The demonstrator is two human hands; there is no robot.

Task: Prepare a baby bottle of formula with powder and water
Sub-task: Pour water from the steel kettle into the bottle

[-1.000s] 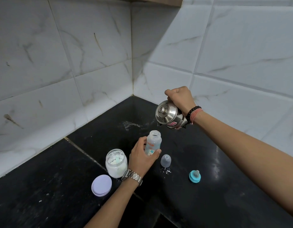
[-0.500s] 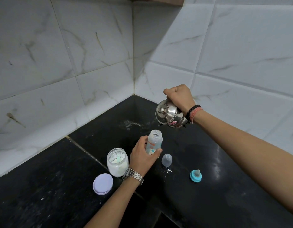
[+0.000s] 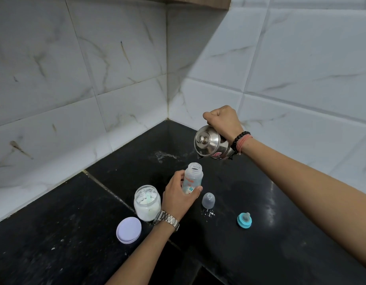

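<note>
My left hand grips a clear baby bottle upright on the black counter, its mouth uncovered and some white powder at its bottom. Just above and right of the bottle's mouth, my right hand holds a steel kettle by its handle, tilted with the spout pointing down toward the bottle. An uncapped glass jar of white powder stands left of my left wrist. The bottle's clear cap and its teal ring with nipple lie to the right of the bottle.
The jar's lilac lid lies flat in front of the jar. Spilled powder dots the black counter near the clear cap, and a white smear marks the back corner. Tiled walls close in behind and on the right.
The kettle has stayed tilted over the bottle with hardly any shift. My left hand keeps the same hold on the bottle.
</note>
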